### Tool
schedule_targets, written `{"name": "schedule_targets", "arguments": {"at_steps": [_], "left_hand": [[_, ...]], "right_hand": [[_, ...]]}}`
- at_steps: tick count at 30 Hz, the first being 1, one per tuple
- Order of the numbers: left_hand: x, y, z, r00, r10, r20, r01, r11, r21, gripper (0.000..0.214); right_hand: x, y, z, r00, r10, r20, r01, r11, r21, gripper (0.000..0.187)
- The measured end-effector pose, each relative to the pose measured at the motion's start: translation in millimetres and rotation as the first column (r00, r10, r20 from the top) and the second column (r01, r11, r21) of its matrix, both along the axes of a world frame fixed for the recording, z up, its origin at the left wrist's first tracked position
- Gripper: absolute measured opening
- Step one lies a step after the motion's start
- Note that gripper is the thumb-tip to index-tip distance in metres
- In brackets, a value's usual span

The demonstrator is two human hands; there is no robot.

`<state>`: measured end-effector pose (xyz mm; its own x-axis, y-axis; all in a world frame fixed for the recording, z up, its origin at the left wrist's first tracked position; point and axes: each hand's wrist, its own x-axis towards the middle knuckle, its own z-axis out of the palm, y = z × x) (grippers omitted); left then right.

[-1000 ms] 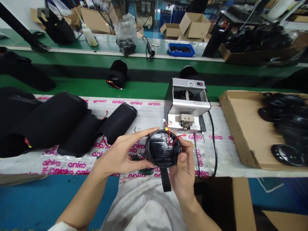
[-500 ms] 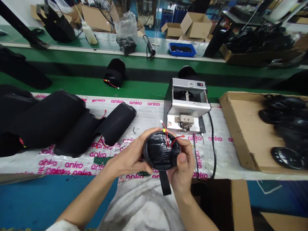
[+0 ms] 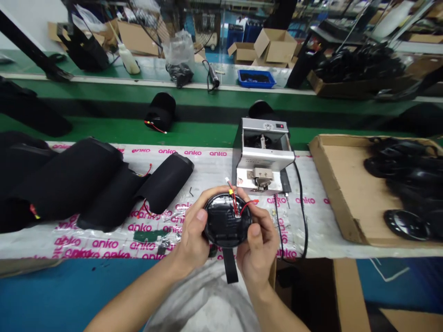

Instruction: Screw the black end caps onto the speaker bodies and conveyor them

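Between both hands I hold a black cylindrical speaker body (image 3: 226, 223), its round end facing up toward me. Red and black wires (image 3: 236, 203) with a white plug and a red plug come out of that end. A black strap (image 3: 230, 266) hangs from its near side. My left hand (image 3: 194, 230) is closed round the left side, thumb on the rim. My right hand (image 3: 260, 240) grips the right side, its thumb also at the rim. The lower part of the body is hidden by my hands.
A silver machine (image 3: 265, 157) with a cable stands just beyond my hands. Several black fabric-covered cylinders (image 3: 169, 182) lie on the left. On the right, a cardboard tray (image 3: 341, 203) holds black round parts. A blue tray (image 3: 256, 84) sits on the back shelf.
My left hand has shifted its grip, and its thumb now lies on the near left rim. The speaker body has moved slightly left in view. The whole view has also shifted a little.
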<state>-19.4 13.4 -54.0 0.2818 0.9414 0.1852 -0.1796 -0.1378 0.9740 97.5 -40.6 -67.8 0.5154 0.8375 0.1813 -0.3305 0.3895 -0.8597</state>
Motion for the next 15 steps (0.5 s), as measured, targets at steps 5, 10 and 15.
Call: {"name": "schedule_targets", "arguments": {"at_steps": [5,10,15], "left_hand": [[-13,-1,-1.8,0.995,-0.077,-0.057,0.076,0.997,-0.028,0.058],[-19,-11,-3.8,0.994,0.087,-0.069,-0.091,0.995,-0.050,0.049],[-17,-21,-7.1,0.944,0.329,-0.026,-0.330,0.937,-0.112,0.034]], "right_hand": [[-3,2,-5.1,1.000,0.001,0.001,-0.001,1.000,0.011,0.026],[-3,8,-0.9,1.000,-0.003,0.030,0.002,1.000,0.028,0.032],[-7,12,-3.3,0.998,-0.062,0.032,0.061,0.997,0.039,0.038]]}}
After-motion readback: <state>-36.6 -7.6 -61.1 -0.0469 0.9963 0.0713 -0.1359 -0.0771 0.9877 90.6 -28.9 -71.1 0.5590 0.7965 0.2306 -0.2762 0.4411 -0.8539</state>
